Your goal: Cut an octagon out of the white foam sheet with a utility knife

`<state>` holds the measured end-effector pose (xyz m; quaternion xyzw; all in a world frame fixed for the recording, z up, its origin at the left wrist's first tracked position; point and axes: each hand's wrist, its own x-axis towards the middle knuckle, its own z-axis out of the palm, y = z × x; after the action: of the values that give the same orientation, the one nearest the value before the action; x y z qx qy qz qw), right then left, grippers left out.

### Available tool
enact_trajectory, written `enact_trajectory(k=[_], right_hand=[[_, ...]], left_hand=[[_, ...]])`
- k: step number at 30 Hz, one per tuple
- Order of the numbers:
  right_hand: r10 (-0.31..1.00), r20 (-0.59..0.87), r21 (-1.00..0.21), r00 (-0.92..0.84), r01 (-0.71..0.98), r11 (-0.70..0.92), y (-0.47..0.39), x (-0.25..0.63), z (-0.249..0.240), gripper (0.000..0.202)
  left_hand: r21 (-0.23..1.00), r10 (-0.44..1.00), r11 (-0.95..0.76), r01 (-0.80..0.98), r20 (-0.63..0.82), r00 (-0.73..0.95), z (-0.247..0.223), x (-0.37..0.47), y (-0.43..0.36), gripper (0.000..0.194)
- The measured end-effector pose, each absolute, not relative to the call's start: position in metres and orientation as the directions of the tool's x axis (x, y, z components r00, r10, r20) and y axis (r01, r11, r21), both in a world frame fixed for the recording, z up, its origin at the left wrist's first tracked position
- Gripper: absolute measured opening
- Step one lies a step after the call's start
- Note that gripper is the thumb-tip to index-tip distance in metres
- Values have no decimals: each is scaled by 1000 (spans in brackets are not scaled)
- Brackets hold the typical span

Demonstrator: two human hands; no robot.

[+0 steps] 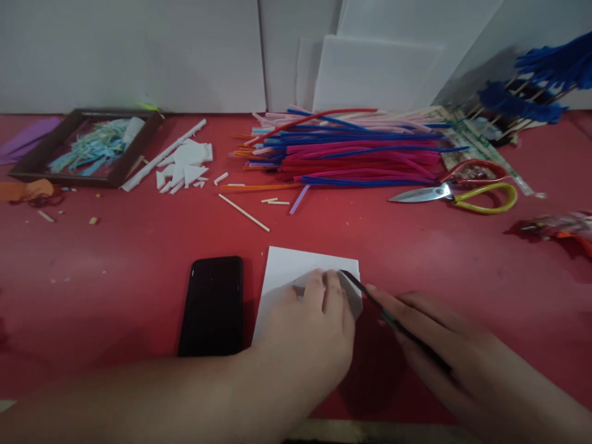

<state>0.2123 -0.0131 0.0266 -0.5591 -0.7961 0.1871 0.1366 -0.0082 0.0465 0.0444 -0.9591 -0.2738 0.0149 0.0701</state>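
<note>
The right hand (444, 345) is closed round a dark knife (377, 306), the left hand (308, 333) lies half-open on a white card (282, 265) on the worktop (416, 246), and the knife slants away leftward, tip near the card's far right corner.

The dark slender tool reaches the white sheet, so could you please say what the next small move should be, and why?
I would probably slide the left hand slightly leftward, keeping it on the white sheet, because its fingertips lie close to the tip of the dark slender tool held in the right hand.
</note>
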Motion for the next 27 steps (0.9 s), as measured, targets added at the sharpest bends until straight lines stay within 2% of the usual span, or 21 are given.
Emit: enact_trajectory(k=[3,8,12,16,20,27], right_hand=[[939,16,-433,-343,844,316,-14,212,28,56],[940,-14,-383,-342,870,311,-18,207,27,53],[953,79,-304,-292,904,302,-25,198,18,62],[950,119,-241,-287,920,308,-29,196,12,59],[950,99,-229,-295,923,310,-27,197,12,59],[947,71,-222,-312,921,320,-23,197,17,63]], left_hand=[[-144,524,-841,521,21,851,45,-8,47,42],[-126,522,-848,514,-41,852,49,-6,48,43],[-130,518,-851,508,-50,854,51,-6,49,43],[-133,512,-855,501,-71,856,52,-5,51,43],[-117,514,-857,502,-113,850,53,-4,51,43],[-150,536,-841,520,-96,839,52,0,47,42]])
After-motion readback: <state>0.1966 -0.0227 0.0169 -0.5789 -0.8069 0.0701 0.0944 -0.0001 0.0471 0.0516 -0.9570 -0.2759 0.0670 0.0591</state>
